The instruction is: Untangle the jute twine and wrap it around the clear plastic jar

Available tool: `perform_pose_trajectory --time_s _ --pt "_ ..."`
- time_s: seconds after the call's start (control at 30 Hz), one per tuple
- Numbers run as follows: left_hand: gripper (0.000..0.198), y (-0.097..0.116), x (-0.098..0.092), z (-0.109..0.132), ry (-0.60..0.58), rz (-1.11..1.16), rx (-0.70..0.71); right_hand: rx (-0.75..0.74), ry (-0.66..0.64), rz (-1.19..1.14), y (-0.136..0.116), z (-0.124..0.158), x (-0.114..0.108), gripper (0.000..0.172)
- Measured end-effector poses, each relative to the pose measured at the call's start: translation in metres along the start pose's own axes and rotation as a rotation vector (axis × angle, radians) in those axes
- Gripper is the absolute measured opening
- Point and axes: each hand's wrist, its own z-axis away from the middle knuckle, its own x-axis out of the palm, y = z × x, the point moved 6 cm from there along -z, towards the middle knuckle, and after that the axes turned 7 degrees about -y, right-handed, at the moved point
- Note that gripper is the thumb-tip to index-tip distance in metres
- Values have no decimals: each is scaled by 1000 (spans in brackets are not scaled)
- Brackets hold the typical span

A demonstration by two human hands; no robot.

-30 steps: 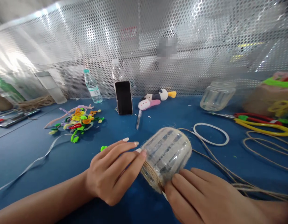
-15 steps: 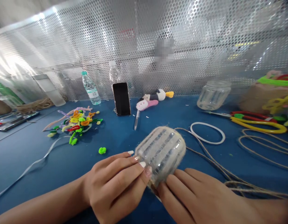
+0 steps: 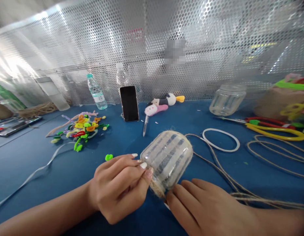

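A clear ribbed jar (image 3: 169,157) lies tilted between my hands, its base facing away from me, with twine (image 3: 157,187) wound round its neck. The fingertips of my left hand (image 3: 124,185) pinch the left side of the jar near the neck. My right hand (image 3: 206,203) is closed at the lower right of the neck, its fingers curled; what they grip there is hidden. Strands of loose twine (image 3: 222,168) run from behind the jar toward the right.
Colourful pipe-cleaner pieces (image 3: 81,127) lie left on the blue table (image 3: 26,167). A phone (image 3: 129,103) stands behind, near a pen (image 3: 145,126) and bottles. Scissors (image 3: 274,129), a white ring (image 3: 220,140) and an empty jar (image 3: 227,100) are at the right.
The jar has shifted slightly left and turned, showing more of the twine at its neck. My left hand has moved a little left with it.
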Motion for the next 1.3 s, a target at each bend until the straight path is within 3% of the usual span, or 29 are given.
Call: perform_pose_trajectory --time_s 0.13,0.33,0.47,0.57,0.67,0.77,0.83,0.97,1.3 --pt "6 0 2 2 7 -87 54 19 27 7 4 -3 -1 25" --pt "21 -1 3 10 124 -237 101 14 61 31 3 -2 -3 28" --pt "18 8 8 13 0 -300 349 38 60 32 4 -2 -1 27" --pt "13 12 8 10 -51 -346 414 50 39 22 5 -4 -1 23" --pt "10 15 7 6 -58 -310 319 88 63 61 7 -5 -8 23" --pt "12 11 4 4 -25 -181 -5 122 77 103 7 -2 -15 21" --pt "16 10 5 7 -53 -55 -126 135 93 105 7 1 -18 23" --pt "21 8 7 10 -130 67 -132 85 125 93 4 3 -19 28" --pt "17 -2 11 11 -72 113 -61 136 132 142 13 1 -23 23"
